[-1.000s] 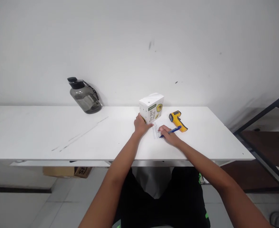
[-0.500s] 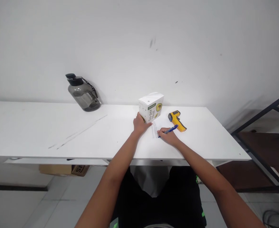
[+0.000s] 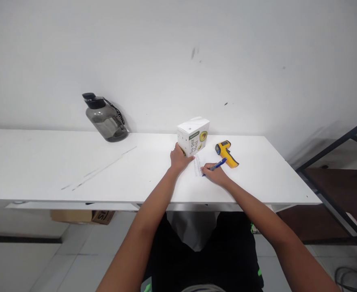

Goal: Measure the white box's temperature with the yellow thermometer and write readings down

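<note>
A white box [image 3: 193, 136] with avocado pictures and the words "Su-per Meal" is gripped at its lower left by my left hand [image 3: 180, 159]. My right hand [image 3: 213, 173] is closed around a blue pen [image 3: 218, 164], its tip down on a white paper [image 3: 198, 167] with rows of handwriting. The paper lies just in front of the box, its edges hard to make out against the tabletop. Right of the pen, a yellow and black infrared thermometer [image 3: 228, 154] lies on the white table [image 3: 154, 170].
A grey see-through water bottle [image 3: 107, 121] with a black cap stands at the back left by the wall. Beneath the table sits a cardboard box [image 3: 81, 216]. A dark metal-framed rack [image 3: 327, 202] stands to the right, with a black cable [image 3: 351, 275] on the floor.
The view has shifted very slightly. Both hands, the box and the pen hold nearly the same places; the pen's upper end has moved a little.
</note>
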`<state>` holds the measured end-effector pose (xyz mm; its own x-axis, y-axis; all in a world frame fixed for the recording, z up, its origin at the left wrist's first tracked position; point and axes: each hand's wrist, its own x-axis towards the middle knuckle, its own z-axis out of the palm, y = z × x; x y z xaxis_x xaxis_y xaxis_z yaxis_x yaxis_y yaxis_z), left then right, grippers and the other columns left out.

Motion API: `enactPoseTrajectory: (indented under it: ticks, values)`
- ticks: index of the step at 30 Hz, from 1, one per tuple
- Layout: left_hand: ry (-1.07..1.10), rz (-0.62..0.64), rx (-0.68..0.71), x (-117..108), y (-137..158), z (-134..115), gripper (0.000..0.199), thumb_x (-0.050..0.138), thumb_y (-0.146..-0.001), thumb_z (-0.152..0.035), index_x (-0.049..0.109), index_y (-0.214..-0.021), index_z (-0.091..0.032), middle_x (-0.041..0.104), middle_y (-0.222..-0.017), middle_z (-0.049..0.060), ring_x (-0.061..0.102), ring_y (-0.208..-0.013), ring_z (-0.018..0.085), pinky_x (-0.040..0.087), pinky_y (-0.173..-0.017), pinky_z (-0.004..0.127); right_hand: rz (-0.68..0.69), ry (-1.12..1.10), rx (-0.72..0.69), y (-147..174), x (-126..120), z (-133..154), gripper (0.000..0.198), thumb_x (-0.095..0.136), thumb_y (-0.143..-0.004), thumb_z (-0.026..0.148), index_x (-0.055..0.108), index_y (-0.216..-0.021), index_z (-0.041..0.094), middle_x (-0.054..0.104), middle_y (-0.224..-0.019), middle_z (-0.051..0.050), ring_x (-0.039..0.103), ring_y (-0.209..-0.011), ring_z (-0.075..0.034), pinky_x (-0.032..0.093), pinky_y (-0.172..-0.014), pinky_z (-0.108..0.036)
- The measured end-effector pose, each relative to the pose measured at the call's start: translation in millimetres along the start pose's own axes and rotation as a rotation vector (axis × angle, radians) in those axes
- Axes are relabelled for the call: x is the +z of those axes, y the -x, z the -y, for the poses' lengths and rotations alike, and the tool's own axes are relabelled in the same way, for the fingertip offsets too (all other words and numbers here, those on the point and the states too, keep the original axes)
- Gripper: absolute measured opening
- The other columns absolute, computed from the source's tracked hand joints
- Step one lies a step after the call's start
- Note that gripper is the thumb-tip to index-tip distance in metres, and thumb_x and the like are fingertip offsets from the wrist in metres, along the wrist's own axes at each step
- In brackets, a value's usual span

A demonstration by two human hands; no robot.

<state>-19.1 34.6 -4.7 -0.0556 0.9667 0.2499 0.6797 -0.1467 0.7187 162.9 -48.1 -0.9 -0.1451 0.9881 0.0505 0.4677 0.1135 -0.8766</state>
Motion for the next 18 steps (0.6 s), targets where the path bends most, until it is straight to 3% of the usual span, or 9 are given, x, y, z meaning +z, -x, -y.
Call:
enactPoseTrajectory:
  ticks: [10, 18]
  values:
    - [-0.039, 0.004, -0.001, 1.0, -0.6, 0.9, 0.078, 0.081, -0.058, -0.043, 0.035, -0.118, -0.025, 0.065, -0.117, 0.007, 0.062, -0.112, 0.031, 0.045, -0.093, 0.044, -0.048, 0.008, 0.007, 0.6, 1.4, 3.6, 0.031, 0.052, -0.078, 0.042, 0.049, -0.055, 0.021, 0.049, -0.056, 0.002, 0.046, -0.063, -0.016, 0.035, -0.061, -0.029]
    - [-0.043, -0.009, 0.005, 2.5, -1.4, 1.6, 0.08, 0.08, -0.057, -0.044, 0.035, -0.12, -0.024, 0.064, -0.121, 0.008, 0.061, -0.114, 0.032, 0.045, -0.094, 0.045, -0.012, -0.016, 0.012, 0.7, 0.3, 1.5, 0.028, 0.055, -0.076, 0.041, 0.052, -0.056, 0.021, 0.052, -0.058, 0.002, 0.048, -0.063, -0.015, 0.036, -0.063, -0.029]
